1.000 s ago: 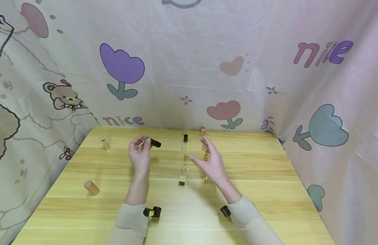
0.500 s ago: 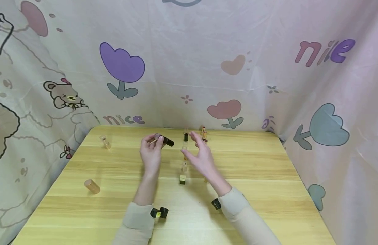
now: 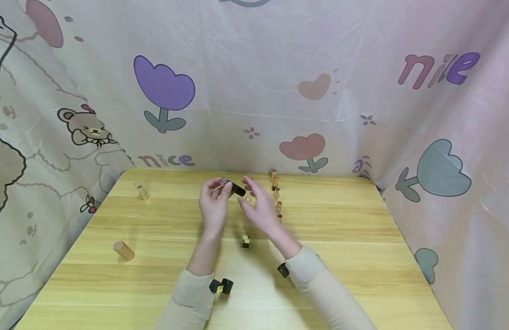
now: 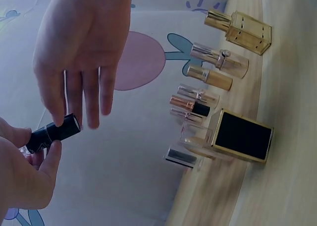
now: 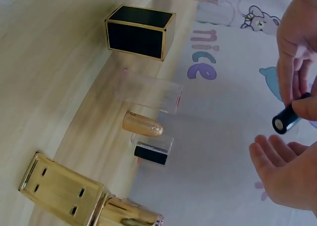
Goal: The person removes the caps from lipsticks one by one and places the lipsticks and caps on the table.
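Observation:
My left hand [image 3: 213,206] pinches a black lipstick tube [image 3: 238,188] with a clear end, tilted and held up above the table. Its black end points toward my right hand [image 3: 260,208]. In the left wrist view the right hand [image 4: 86,47] has long, straight fingers, and one fingertip comes right at the lipstick tube [image 4: 62,129]. The right wrist view shows the round end of the tube [image 5: 279,124] just above the right fingertips [image 5: 270,146]. Nothing is gripped in the right hand.
Below the hands runs a row of caps, including a black-and-gold square cap [image 3: 246,242], a clear cap [image 5: 148,91] and a gold rounded cap [image 5: 142,124]. Right of it stand several gold lipsticks [image 3: 275,184]. A rose-gold cylinder [image 3: 124,251] and a clear-topped lipstick [image 3: 142,191] are at left.
My left hand has carried the black lipstick tube rightward, over toward the row of caps. My right hand has moved left to meet it, uncovering some gold lipsticks.

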Available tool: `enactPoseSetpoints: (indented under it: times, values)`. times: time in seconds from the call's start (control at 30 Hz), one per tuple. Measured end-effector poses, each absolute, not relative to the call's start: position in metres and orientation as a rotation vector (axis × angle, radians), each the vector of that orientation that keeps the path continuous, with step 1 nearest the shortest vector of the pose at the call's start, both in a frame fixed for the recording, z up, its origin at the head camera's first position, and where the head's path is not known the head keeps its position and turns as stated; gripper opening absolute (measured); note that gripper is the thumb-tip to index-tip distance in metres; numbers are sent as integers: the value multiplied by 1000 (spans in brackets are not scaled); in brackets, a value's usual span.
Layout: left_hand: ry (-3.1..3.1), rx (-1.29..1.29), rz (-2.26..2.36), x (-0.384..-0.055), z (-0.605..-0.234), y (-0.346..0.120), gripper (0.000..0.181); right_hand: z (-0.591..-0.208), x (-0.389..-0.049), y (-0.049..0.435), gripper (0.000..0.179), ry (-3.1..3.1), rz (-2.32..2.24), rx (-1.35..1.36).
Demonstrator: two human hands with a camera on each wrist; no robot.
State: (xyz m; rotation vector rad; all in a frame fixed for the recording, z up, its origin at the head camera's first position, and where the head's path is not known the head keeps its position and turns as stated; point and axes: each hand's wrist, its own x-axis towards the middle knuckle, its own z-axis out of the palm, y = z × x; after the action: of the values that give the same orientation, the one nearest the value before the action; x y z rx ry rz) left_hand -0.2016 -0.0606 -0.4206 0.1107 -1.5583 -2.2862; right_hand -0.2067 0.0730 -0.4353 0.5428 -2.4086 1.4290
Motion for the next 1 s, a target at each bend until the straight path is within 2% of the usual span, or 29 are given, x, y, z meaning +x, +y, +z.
enactPoseSetpoints:
  times: [0.4, 1.0]
  values:
    - [-1563, 52, -2253, -202, -422, -55, 32, -436, -207, 68, 32, -2336, 1296, 567]
    - [-1662, 70, -2283, -196, -422, -60, 30, -434, -199, 73, 27, -2335, 1178, 584]
